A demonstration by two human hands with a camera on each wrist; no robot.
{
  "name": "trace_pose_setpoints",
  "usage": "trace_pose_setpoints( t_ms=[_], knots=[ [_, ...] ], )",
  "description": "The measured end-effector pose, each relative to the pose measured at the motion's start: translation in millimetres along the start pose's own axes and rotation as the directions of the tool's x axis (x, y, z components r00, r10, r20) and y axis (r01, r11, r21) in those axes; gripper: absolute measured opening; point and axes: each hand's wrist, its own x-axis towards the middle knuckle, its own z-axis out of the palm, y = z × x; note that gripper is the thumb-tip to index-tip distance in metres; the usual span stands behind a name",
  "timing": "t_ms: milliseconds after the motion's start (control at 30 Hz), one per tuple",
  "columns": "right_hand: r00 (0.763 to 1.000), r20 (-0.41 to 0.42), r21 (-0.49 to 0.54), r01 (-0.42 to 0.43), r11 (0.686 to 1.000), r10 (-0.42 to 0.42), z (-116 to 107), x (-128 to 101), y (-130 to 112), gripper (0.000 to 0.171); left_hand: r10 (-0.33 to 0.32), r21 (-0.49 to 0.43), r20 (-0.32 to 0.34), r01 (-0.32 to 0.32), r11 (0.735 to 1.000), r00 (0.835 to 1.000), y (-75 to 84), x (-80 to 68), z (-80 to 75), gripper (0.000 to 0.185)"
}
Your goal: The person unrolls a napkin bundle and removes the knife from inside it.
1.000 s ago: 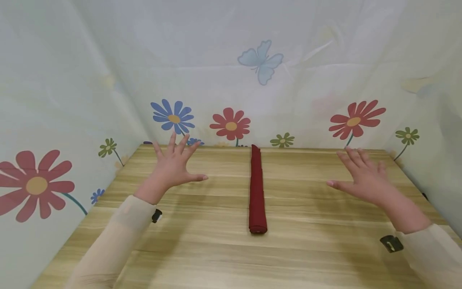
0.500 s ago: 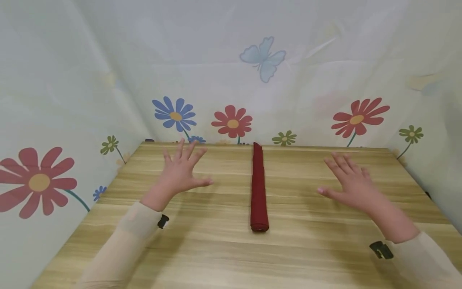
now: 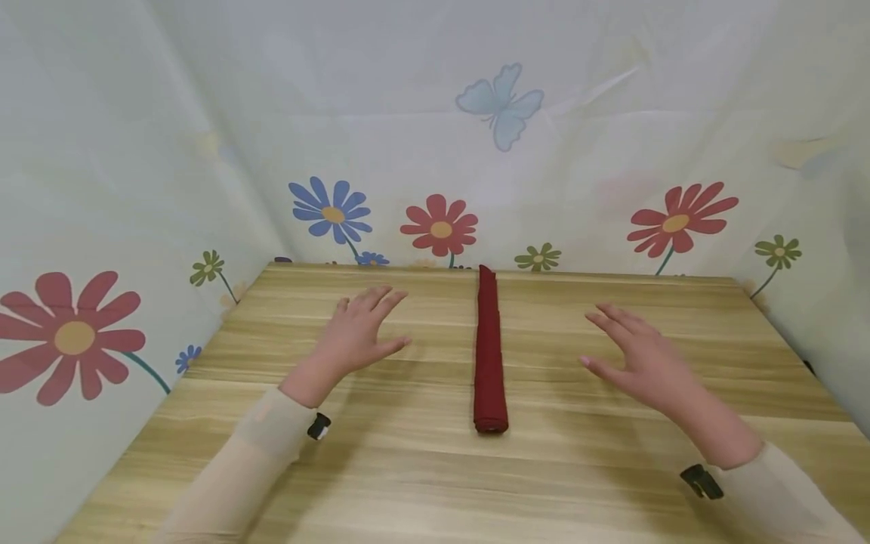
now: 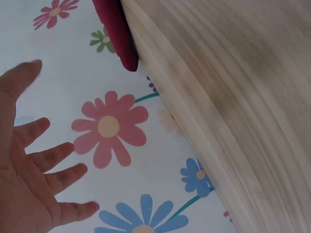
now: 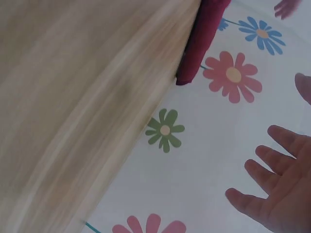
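Rolled red cloth [image 3: 490, 355] lies lengthwise on a wood-grain table [image 3: 421, 483] before a flower-printed backdrop [image 3: 381, 143], between a person's left hand [image 3: 350, 340] and right hand [image 3: 646, 366], both apart from it, palms unclenched, fingers loosely extended.

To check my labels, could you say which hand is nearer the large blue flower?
Left hand, in front of the blue flower; the right hand is beyond the red roll.

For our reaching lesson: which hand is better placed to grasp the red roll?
Probably the left hand, narrowly: it looks nearer the red roll than the right hand. Both are empty.
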Motion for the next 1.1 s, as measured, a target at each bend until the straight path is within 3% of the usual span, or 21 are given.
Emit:
trace_pose_setpoints(
  t_ms=[233, 633, 867, 1100],
  knots=[
    [0.997, -0.063, 0.024, 0.042, 0.999, -0.041, 10, 2, -15, 0.062, 0.108, -0.063, -0.024, -0.109, 0.992, 0.994, 9.3, 6.0, 5.7, 0.062],
    [0.998, -0.028, 0.083, 0.060, 0.995, -0.058, 25, 7, -32, 0.053, 0.129, -0.110, 0.077, -0.120, 0.987, 0.989, 21.8, 17.3, 18.8, 0.055],
    [0.994, -0.051, 0.106, 0.102, 0.989, -0.097, 33, 8, -35, 0.045, 0.213, -0.111, 0.086, -0.203, 0.973, 0.973, 30.2, 24.8, 28.4, 0.051],
    [0.992, -0.015, 0.100, 0.123, 0.987, -0.122, 35, 12, -41, 0.040, 0.233, -0.125, 0.124, -0.218, 0.968, 0.965, 37.8, 35.3, 38.2, 0.049]
  ],
)
